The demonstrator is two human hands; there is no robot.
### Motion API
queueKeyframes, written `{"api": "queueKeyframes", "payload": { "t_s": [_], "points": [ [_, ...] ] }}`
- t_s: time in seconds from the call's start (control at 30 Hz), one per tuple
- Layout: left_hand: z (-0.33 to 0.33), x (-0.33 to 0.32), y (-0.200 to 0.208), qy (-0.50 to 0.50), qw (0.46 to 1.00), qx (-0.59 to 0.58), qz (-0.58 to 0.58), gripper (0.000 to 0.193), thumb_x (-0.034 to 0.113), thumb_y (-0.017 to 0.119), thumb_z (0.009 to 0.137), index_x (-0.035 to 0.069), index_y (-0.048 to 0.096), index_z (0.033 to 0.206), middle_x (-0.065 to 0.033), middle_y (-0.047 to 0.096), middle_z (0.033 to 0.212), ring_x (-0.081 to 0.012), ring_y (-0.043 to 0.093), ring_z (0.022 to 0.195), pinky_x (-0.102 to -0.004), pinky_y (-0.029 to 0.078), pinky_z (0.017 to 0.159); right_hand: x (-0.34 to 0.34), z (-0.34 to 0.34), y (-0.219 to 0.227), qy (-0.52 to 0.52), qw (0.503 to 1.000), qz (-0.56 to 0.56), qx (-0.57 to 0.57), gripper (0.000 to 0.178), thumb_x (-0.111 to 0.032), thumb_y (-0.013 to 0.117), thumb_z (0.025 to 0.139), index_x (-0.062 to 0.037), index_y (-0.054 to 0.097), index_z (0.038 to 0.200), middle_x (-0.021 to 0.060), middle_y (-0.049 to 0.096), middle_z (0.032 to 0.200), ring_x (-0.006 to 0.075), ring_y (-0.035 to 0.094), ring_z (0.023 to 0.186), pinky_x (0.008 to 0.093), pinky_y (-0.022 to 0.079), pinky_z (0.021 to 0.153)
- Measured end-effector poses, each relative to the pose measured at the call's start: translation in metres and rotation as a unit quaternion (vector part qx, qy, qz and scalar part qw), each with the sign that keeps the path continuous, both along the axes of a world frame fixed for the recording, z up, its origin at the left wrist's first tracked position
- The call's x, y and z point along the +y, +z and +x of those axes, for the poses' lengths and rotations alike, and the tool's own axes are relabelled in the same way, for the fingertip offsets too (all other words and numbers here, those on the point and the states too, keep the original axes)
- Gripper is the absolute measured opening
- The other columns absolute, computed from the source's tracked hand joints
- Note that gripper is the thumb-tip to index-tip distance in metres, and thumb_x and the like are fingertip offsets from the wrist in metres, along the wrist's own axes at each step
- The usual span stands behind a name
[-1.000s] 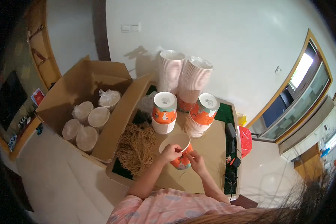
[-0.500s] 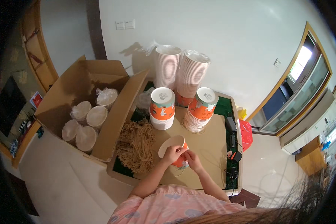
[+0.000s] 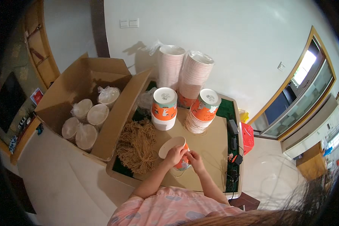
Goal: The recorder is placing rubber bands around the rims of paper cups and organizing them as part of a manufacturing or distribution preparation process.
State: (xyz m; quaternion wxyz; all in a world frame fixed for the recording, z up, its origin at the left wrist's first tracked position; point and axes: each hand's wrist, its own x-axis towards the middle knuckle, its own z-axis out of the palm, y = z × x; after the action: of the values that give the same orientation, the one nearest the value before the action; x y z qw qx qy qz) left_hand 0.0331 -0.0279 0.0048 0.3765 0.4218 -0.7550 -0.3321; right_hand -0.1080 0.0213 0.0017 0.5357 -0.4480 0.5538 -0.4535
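Grip: left hand (image 3: 174, 155), right hand (image 3: 195, 162) curled at rim of tilted paper cup (image 3: 170, 147); whether clamped, cannot tell. Cup could tip if pressed unevenly.

The near cup (image 3: 182, 164) is coloured mostly orange outside and white inside. The far cup stacks (image 3: 171, 67) are striped pink and white. The pink shirt (image 3: 169, 207) is spotted grey-blue.

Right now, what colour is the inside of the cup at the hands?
The cup's inside looks off-white, best seen in the head view.
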Motion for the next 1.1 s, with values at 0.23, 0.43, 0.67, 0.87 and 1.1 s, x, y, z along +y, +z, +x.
{"api": "queueKeyframes", "payload": {
  "t_s": [0.23,0.43,0.67,0.87,1.1],
  "points": [
    [-0.002,-0.005,-0.006,-0.029,0.999,0.031,0.012,0.025,0.022,0.055,0.083,-0.002,0.055,0.076,-0.0199,0.055,0.074,-0.0359,0.054,0.073,-0.0415,0.042,0.063,0.002,-0.004,0.006,0.015,0.998,0.012,-0.052,0.017,-0.022,0.054,0.088,-0.0061,0.058,0.088,-0.0058,0.050,0.068,0.0027,0.041,0.056,0.0183,0.034,0.051],
    [0.000,-0.010,-0.009,-0.079,0.994,0.029,0.065,0.023,0.020,0.058,0.081,-0.002,0.054,0.075,-0.0174,0.055,0.073,-0.0296,0.055,0.068,-0.0379,0.042,0.061,0.002,-0.007,0.005,0.009,0.998,0.014,-0.055,0.015,-0.021,0.054,0.088,-0.0062,0.058,0.089,-0.0054,0.051,0.069,0.0026,0.042,0.058,0.0181,0.034,0.051],
    [0.004,-0.011,-0.006,-0.090,0.995,0.023,0.046,0.021,0.019,0.060,0.080,-0.002,0.056,0.076,-0.0149,0.055,0.069,-0.0259,0.056,0.066,-0.0347,0.044,0.062,0.003,-0.012,-0.003,0.010,0.996,0.008,-0.089,0.016,-0.019,0.054,0.088,-0.0058,0.061,0.085,-0.0038,0.056,0.070,0.0023,0.041,0.055,0.0176,0.032,0.048],
    [0.008,-0.013,-0.003,-0.126,0.984,-0.002,0.128,0.019,0.017,0.061,0.079,-0.001,0.058,0.078,-0.0122,0.060,0.075,-0.0184,0.058,0.069,-0.0316,0.045,0.064,0.006,-0.010,0.004,0.019,0.995,0.020,-0.097,0.013,-0.017,0.055,0.087,-0.0050,0.058,0.087,-0.0035,0.054,0.070,0.0027,0.040,0.055,0.0180,0.032,0.049],
    [0.004,-0.013,-0.001,-0.150,0.981,0.025,0.118,0.015,0.015,0.059,0.079,0.000,0.057,0.079,-0.0127,0.060,0.075,-0.0218,0.059,0.069,-0.0325,0.045,0.065,0.007,-0.016,0.005,-0.008,0.992,0.032,-0.124,0.011,-0.014,0.055,0.086,-0.0033,0.056,0.088,-0.0020,0.054,0.070,0.0031,0.039,0.054,0.0187,0.031,0.049]
  ]
}}
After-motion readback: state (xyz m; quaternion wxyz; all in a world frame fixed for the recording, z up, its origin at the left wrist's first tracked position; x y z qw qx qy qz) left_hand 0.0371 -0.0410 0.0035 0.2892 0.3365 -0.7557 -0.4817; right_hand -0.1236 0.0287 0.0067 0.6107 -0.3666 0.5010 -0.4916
